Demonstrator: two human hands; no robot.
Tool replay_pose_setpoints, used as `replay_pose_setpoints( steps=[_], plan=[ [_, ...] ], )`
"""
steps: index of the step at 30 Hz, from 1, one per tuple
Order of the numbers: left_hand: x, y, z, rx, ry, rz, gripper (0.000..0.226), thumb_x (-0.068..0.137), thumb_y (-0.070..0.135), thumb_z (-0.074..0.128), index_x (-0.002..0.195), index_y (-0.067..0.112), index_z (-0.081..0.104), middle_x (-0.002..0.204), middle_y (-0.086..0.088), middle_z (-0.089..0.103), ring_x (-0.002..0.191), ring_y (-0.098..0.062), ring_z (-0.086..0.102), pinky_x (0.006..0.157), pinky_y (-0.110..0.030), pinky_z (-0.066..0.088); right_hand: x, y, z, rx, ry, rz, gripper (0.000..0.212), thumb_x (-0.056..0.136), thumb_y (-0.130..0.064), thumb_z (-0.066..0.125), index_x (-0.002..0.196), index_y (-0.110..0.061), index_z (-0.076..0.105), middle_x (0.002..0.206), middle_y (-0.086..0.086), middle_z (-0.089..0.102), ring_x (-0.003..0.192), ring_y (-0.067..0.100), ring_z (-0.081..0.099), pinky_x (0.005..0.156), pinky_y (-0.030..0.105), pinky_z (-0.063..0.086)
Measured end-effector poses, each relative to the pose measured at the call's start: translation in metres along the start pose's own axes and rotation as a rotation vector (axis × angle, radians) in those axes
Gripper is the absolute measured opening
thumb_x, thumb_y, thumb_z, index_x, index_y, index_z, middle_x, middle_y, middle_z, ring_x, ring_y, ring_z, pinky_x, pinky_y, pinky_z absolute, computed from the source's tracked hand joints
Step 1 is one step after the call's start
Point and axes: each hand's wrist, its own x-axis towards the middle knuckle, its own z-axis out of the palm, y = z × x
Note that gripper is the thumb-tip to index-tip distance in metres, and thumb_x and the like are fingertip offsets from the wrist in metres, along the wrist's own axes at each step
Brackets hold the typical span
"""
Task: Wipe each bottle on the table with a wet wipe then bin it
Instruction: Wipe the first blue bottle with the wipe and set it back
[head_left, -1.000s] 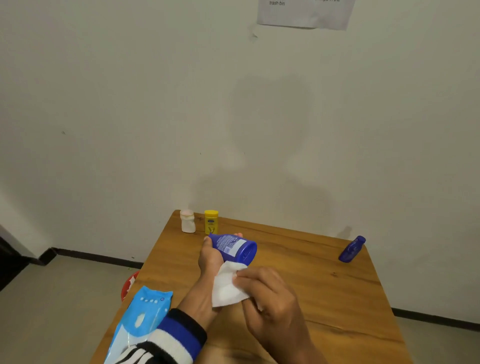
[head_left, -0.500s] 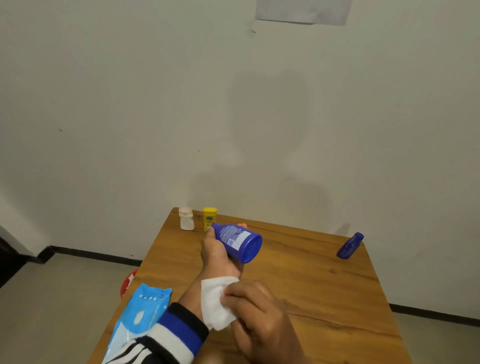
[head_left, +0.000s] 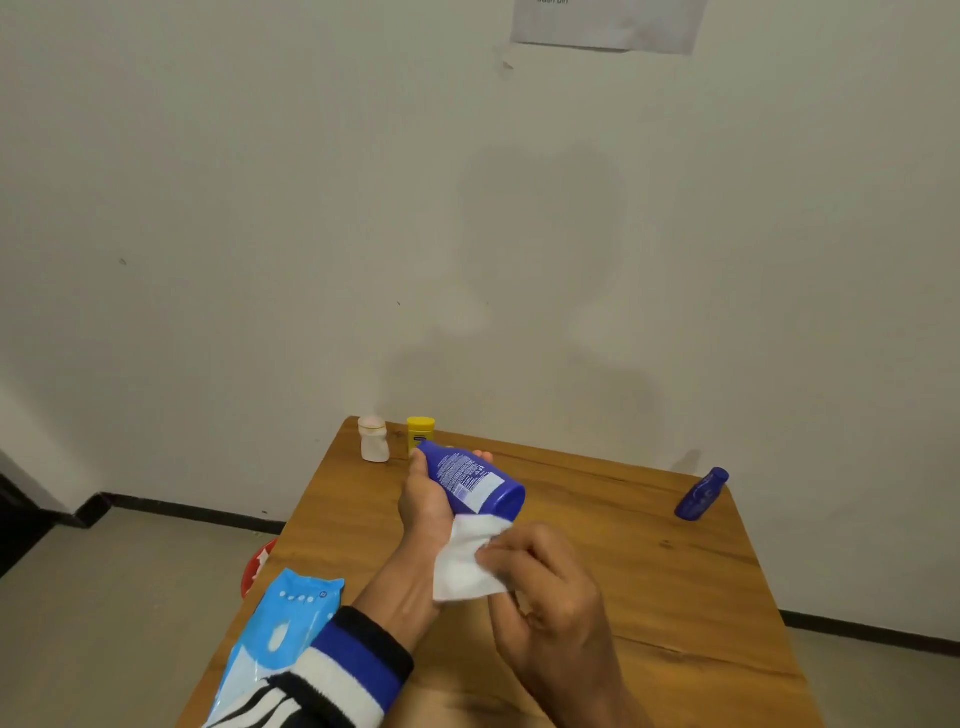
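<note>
While the left hand (head_left: 427, 499) grips the big blue bottle (head_left: 471, 480) above the table (head_left: 649, 582), fingers curled round its body, the right hand (head_left: 545, 587) pinches a white wet wipe (head_left: 467, 564) just below the bottle's near end. The bottle lies tilted, its long axis running from eleven o'clock at the far end down to five o'clock at the near end, which points toward the wipe. Wipe and bottle look to be touching or nearly so at that end. From the right hand the bottle sits at about eleven o'clock, so the wiping stroke would run up along that axis. A small blue bottle (head_left: 702, 494) waits at two o'clock, a yellow bottle (head_left: 421, 432) and white bottle (head_left: 374, 440) at eleven. The wipes pack (head_left: 280, 639) lies at seven.
</note>
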Motion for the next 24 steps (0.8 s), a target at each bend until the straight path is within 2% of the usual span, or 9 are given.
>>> replay_pose_setpoints(
  steps=[3, 7, 12, 14, 17, 19, 21, 22, 24],
  plan=[
    [-0.004, -0.002, 0.005, 0.060, -0.066, 0.077, 0.049, 0.097, 0.056, 0.049, 0.095, 0.008, 0.059, 0.071, -0.012, 0.066, 0.063, -0.026, 0.066, 0.054, -0.032, 0.056, -0.008, -0.005, 0.004, 0.119, -0.074, 0.008, 0.021, 0.073, 0.000, 0.071, 0.089, -0.012, 0.074, 0.098, -0.006, 0.064, 0.088, 0.013, 0.064, 0.073, 0.021, 0.052],
    [-0.014, 0.002, 0.004, 0.364, -0.211, 0.358, 0.045, 0.097, 0.054, 0.047, 0.105, 0.012, 0.059, 0.067, -0.010, 0.065, 0.059, -0.024, 0.066, 0.055, -0.033, 0.056, 0.012, -0.007, -0.027, 0.279, 0.080, 0.156, 0.020, 0.071, -0.007, 0.061, 0.083, -0.012, 0.077, 0.092, -0.004, 0.069, 0.087, 0.015, 0.069, 0.073, 0.019, 0.053],
    [-0.018, 0.006, -0.009, 0.825, -0.397, 0.691, 0.038, 0.091, 0.051, 0.054, 0.109, 0.018, 0.059, 0.081, -0.008, 0.071, 0.070, -0.026, 0.071, 0.063, -0.037, 0.059, 0.053, 0.019, -0.073, 0.325, 0.243, 0.462, 0.034, 0.078, 0.012, 0.072, 0.082, -0.021, 0.076, 0.089, -0.006, 0.071, 0.086, 0.013, 0.067, 0.069, 0.024, 0.057],
    [-0.018, 0.003, -0.010, 0.942, -0.478, 0.752, 0.040, 0.093, 0.057, 0.055, 0.109, 0.021, 0.061, 0.084, -0.010, 0.071, 0.073, -0.026, 0.071, 0.062, -0.036, 0.058, 0.068, 0.024, -0.083, 0.316, 0.240, 0.419, 0.028, 0.080, 0.011, 0.071, 0.087, -0.016, 0.077, 0.094, 0.001, 0.072, 0.089, 0.015, 0.068, 0.071, 0.029, 0.058],
    [-0.020, -0.007, -0.006, 1.058, -0.558, 0.776, 0.047, 0.094, 0.059, 0.051, 0.109, 0.016, 0.061, 0.086, -0.014, 0.069, 0.074, -0.028, 0.070, 0.063, -0.043, 0.059, 0.086, 0.021, -0.075, 0.237, 0.159, 0.250, 0.025, 0.079, 0.011, 0.068, 0.089, -0.010, 0.077, 0.098, 0.001, 0.072, 0.095, 0.012, 0.068, 0.078, 0.025, 0.056],
    [-0.023, -0.015, -0.003, 1.005, -0.559, 0.734, 0.024, 0.105, 0.030, 0.045, 0.112, 0.016, 0.063, 0.091, -0.011, 0.072, 0.078, -0.025, 0.070, 0.066, -0.042, 0.059, 0.089, 0.017, -0.058, 0.146, 0.096, 0.139, 0.025, 0.075, 0.005, 0.064, 0.090, -0.010, 0.077, 0.103, 0.001, 0.072, 0.098, 0.010, 0.067, 0.082, 0.026, 0.055],
    [-0.027, -0.018, -0.002, 0.970, -0.499, 0.670, 0.027, 0.107, 0.012, 0.038, 0.109, 0.021, 0.064, 0.088, 0.000, 0.075, 0.079, -0.015, 0.070, 0.068, -0.030, 0.057, 0.083, 0.016, -0.041, -0.003, 0.065, 0.036, 0.028, 0.075, 0.003, 0.064, 0.096, -0.009, 0.077, 0.107, 0.004, 0.072, 0.099, 0.015, 0.066, 0.085, 0.026, 0.054],
    [-0.028, -0.017, -0.002, 0.960, -0.500, 0.650, 0.027, 0.107, 0.016, 0.038, 0.107, 0.025, 0.063, 0.087, 0.004, 0.075, 0.079, -0.013, 0.070, 0.068, -0.028, 0.057, 0.079, 0.017, -0.037, -0.076, 0.063, -0.018, 0.027, 0.077, 0.002, 0.064, 0.099, -0.007, 0.076, 0.108, 0.006, 0.073, 0.098, 0.016, 0.066, 0.087, 0.024, 0.053],
    [-0.026, -0.016, -0.005, 0.965, -0.512, 0.669, 0.032, 0.105, 0.043, 0.036, 0.106, 0.028, 0.064, 0.090, 0.001, 0.075, 0.084, -0.019, 0.071, 0.070, -0.029, 0.057, 0.073, 0.021, -0.037, -0.137, 0.065, -0.082, 0.024, 0.082, -0.004, 0.060, 0.100, -0.005, 0.075, 0.106, 0.007, 0.074, 0.096, 0.016, 0.066, 0.087, 0.019, 0.052]
  ],
)
